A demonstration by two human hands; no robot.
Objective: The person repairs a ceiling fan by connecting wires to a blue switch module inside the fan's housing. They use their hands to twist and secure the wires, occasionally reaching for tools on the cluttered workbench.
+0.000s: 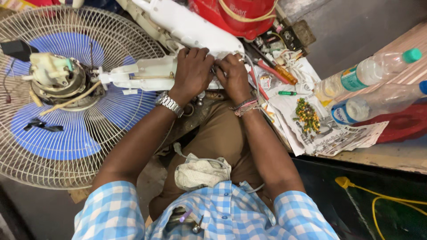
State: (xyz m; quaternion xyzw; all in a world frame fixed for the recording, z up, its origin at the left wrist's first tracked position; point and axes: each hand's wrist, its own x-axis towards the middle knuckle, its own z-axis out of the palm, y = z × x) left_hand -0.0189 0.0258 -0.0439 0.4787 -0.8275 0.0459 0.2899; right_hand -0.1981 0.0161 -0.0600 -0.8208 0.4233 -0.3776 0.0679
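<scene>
Both hands close on the white plastic neck housing (149,73) of a pedestal fan lying across the person's lap. Going left to right: the round wire fan guard (53,146) with blue blades (66,142) behind it fills the left side, its bare motor (58,80) exposed at the centre with a cream cap on top. From the motor the white housing runs rightward. The left hand (192,71), a metal watch (169,104) on its wrist, grips the housing from above with fingers curled over it. Just beside it, the right hand (233,75), with thread bands at the wrist, pinches at the housing's end, fingertips tucked in. Beyond lie a screwdriver with an amber handle (284,74), a green pen (287,93), sheets of newspaper (338,138), and two clear plastic bottles (369,73) on their sides. A crumpled cloth (200,173) rests on the lap.
</scene>
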